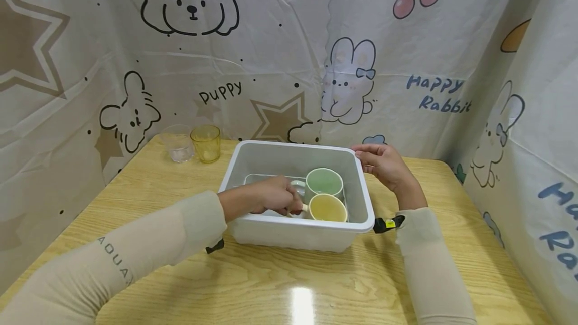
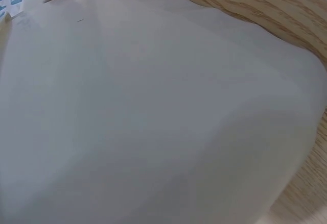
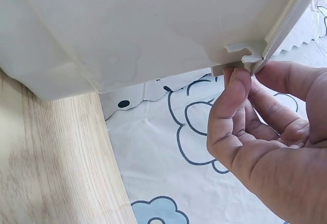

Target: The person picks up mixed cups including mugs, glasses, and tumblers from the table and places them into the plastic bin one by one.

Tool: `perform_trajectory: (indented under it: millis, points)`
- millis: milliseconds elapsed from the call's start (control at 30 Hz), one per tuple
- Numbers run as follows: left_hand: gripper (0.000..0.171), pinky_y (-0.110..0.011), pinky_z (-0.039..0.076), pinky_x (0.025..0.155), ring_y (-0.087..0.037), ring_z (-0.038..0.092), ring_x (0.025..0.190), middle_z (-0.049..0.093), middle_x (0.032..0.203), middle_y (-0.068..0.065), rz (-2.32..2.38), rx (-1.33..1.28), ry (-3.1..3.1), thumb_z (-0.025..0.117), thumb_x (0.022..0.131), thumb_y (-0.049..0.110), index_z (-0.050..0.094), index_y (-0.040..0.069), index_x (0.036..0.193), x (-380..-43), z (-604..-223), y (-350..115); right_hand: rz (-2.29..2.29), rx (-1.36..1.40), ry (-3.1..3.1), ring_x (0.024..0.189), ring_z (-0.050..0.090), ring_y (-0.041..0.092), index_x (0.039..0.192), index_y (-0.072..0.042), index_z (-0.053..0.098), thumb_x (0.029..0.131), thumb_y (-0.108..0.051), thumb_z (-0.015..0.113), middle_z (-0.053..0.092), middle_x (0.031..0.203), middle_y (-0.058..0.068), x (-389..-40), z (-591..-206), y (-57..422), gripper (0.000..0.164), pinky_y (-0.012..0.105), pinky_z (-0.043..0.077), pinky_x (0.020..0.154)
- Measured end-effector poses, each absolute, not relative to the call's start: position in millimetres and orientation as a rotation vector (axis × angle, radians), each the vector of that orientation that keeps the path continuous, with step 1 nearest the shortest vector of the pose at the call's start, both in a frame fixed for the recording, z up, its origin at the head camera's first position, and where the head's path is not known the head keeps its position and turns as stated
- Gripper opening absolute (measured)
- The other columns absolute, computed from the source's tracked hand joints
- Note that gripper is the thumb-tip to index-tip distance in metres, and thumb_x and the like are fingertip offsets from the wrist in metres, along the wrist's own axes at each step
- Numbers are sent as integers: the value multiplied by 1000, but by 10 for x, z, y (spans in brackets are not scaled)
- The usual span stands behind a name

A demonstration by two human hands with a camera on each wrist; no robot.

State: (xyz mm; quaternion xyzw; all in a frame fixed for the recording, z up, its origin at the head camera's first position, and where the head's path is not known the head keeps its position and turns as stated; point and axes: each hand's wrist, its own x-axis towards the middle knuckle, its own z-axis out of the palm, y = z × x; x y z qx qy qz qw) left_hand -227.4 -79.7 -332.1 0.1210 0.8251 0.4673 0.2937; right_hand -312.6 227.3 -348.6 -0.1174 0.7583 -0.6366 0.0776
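A white plastic bin (image 1: 293, 233) stands on the wooden table, with a green mug (image 1: 324, 182) and a yellow mug (image 1: 328, 208) inside, both mouth up. Reaching over the near left rim, my left hand (image 1: 277, 195) pinches the yellow mug's handle. The green mug sits just behind, its handle pointing left toward my fingers. At the bin's back right corner, my right hand (image 1: 384, 164) grips the rim; in the right wrist view its thumb and fingers (image 3: 237, 89) pinch the rim's edge. Only the bin's outer wall (image 2: 153, 91) fills most of the left wrist view.
Left of the bin, toward the back of the table (image 1: 289, 280), stand a clear glass (image 1: 180, 150) and an amber glass (image 1: 206, 147). A printed curtain (image 1: 280, 54) hangs behind the table and along both sides.
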Motion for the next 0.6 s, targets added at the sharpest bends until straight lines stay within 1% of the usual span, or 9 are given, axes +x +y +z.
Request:
perform_trajectory:
  millis: [67,133,200,333,500,600]
  points:
    - [12,-30,57,83,-14,64,90,71,100,-6,1235,294,2225,66,96,1,75,-6,100,-2271,-3324,-801,-1905,-353,2274,90,66,15,131,12,58,104,-17,62,70,107,0,-3124,-3487,2274,40,27,58,83]
    - [12,-32,58,87,-19,68,94,72,101,-7,1238,260,2251,69,95,0,75,-5,103,-2270,-3331,-802,-1906,-353,2274,91,66,15,131,12,58,104,-17,62,70,108,1,-3123,-3488,2276,40,28,58,83]
    - [11,-34,59,87,-24,70,96,72,98,-8,1251,225,2272,71,94,0,75,-5,103,-2269,-3338,-800,-1905,-353,2274,91,66,15,131,12,58,104,-17,62,70,108,1,-3123,-3491,2280,40,28,58,83]
    - [10,-33,60,84,-28,72,97,70,92,-8,1282,176,2285,73,92,-2,75,-6,101,-2272,-3345,-793,-1907,-353,2270,90,66,15,131,12,58,104,-17,62,69,108,1,-3123,-3493,2282,39,27,58,83]
    - [10,-33,60,84,-28,73,98,72,93,-9,1315,126,2288,75,89,-3,74,-6,99,-2278,-3343,-791,-1916,-361,2262,89,66,15,131,13,57,104,-15,61,70,107,1,-3121,-3490,2276,39,27,58,82]
    - [10,-33,60,83,-26,72,95,72,93,-10,1338,108,2282,76,87,-6,73,-6,96,-2277,-3336,-792,-1922,-362,2256,89,66,15,130,13,58,104,-15,62,70,106,1,-3121,-3492,2273,39,27,58,82]
